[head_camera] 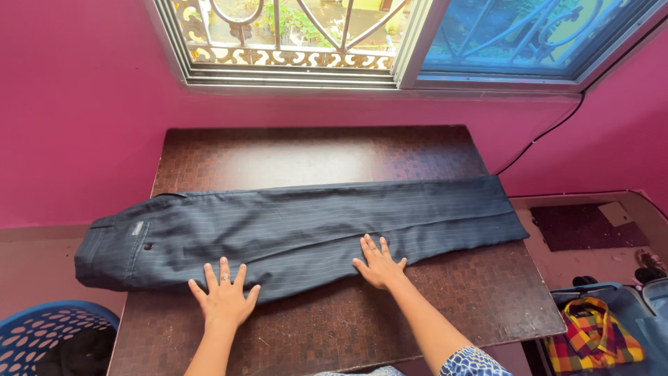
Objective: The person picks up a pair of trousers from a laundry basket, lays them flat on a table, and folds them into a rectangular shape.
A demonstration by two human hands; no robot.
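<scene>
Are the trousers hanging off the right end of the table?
No, the trousers overhang the left end of the table, at the waistband.

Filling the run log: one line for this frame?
left hand flat on trousers | right hand flat on trousers | trousers lengthwise on table, waistband overhanging left edge

The only label in view is a small grey rectangular label point(138, 228) sewn flat near the waistband of the dark pinstriped trousers point(306, 226), at their left end (just above a dark button). No packages, signs or screens show anywhere else.
</scene>
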